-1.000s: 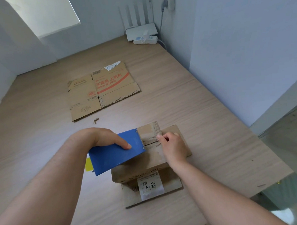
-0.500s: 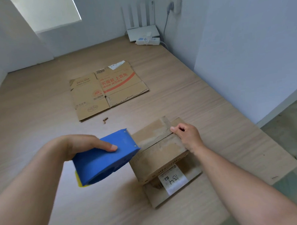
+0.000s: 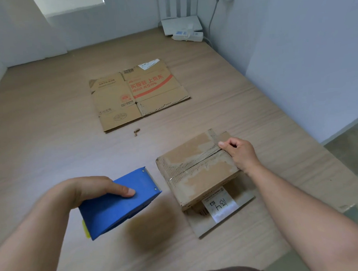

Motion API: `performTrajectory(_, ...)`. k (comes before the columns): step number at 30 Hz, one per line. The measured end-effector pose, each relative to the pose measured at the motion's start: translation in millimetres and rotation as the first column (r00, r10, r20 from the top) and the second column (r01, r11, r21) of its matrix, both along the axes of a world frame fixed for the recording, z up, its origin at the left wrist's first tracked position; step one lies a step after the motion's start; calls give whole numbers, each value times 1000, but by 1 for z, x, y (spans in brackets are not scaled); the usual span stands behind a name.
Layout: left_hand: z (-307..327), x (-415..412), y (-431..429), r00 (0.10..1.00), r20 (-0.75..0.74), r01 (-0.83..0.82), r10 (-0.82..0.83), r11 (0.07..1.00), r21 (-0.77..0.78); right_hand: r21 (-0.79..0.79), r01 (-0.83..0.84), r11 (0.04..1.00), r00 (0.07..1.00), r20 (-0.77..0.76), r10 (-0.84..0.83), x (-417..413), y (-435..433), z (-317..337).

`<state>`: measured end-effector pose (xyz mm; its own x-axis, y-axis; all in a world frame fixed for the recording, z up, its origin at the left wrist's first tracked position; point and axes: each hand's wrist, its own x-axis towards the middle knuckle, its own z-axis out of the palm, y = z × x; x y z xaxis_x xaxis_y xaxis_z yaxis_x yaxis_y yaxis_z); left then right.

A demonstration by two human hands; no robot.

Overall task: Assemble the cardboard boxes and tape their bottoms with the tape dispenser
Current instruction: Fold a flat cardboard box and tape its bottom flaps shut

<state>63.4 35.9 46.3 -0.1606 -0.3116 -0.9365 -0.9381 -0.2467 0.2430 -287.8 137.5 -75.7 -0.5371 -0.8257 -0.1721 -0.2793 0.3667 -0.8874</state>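
Note:
A small cardboard box (image 3: 195,171) stands upside down on the wooden floor, a strip of clear tape running along its bottom seam. My right hand (image 3: 239,153) rests on the box's far right edge, fingers curled, thumb on the tape end. My left hand (image 3: 88,191) grips a blue tape dispenser (image 3: 119,202), lifted off the floor to the left of the box and apart from it. A second box (image 3: 138,94), flattened, with red print, lies farther back.
The wooden floor (image 3: 52,139) stretches to white walls at the back and right. A white router (image 3: 181,24) and a power strip (image 3: 188,36) sit in the far corner. A small brown scrap (image 3: 136,132) lies between the two boxes.
My left hand pulled the dispenser off the box's top and away to the left. The right hand stayed on the box's far edge, and the box turned slightly.

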Motion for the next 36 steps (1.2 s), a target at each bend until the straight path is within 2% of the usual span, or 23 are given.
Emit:
performTrajectory(5, -17, -23, 3, 993, 121, 18, -6, 995, -94, -6, -16, 1000, 1000, -18, 16, 1, 1, 0)
performTrajectory(8, -30, -37, 8, 941, 316, 200, -118, 949, -243, -4, -18, 1000, 999, -43, 18, 1, 1, 2)
performTrajectory(10, -30, -34, 10, 903, 410, 276, -128, 904, -326, 2, -21, 1000, 998, -55, 21, 2, 2, 4)
performTrajectory(15, -25, -20, 18, 914, 401, 284, -64, 806, -520, 35, -7, 999, 1000, -29, 8, 5, -3, 1)
performTrajectory(20, -62, -10, 46, 934, 355, 250, 43, 630, -735, 54, 2, 999, 998, -56, 1, 9, -5, 2)
performTrajectory(24, -82, -9, 62, 948, 268, 110, 174, 608, -786, 73, -22, 997, 990, -135, 32, 8, -5, 1)
performTrajectory(26, -84, -11, 65, 937, 277, 106, 212, 582, -807, 86, -31, 996, 988, -149, 44, 7, -6, 0)
performTrajectory(28, -82, -21, 70, 944, 234, 115, 235, 431, -895, 96, -37, 995, 985, -166, 53, 7, -7, -2)
performTrajectory(29, -80, -33, 74, 964, 143, 61, 223, 339, -939, 98, -37, 995, 984, -173, 54, 6, -8, -3)
performTrajectory(30, -75, -51, 82, 983, 26, -29, 180, 301, -953, 95, -38, 995, 982, -183, 55, 5, -9, -4)
performTrajectory(31, -72, -72, 91, 988, -100, -133, 119, 312, -941, 95, -39, 995, 979, -196, 57, 5, -9, -3)
performTrajectory(33, -74, -116, 108, 963, -263, -260, 52, 428, -866, 96, -49, 994, 975, -212, 69, 6, -9, -2)
performTrajectory(34, -80, -132, 112, 947, -311, -312, 83, 476, -822, 94, -60, 994, 974, -210, 78, 6, -9, -3)
performTrajectory(36, -94, -148, 111, 901, -367, -433, 229, 496, -753, 87, -74, 993, 973, -214, 91, 6, -9, -4)
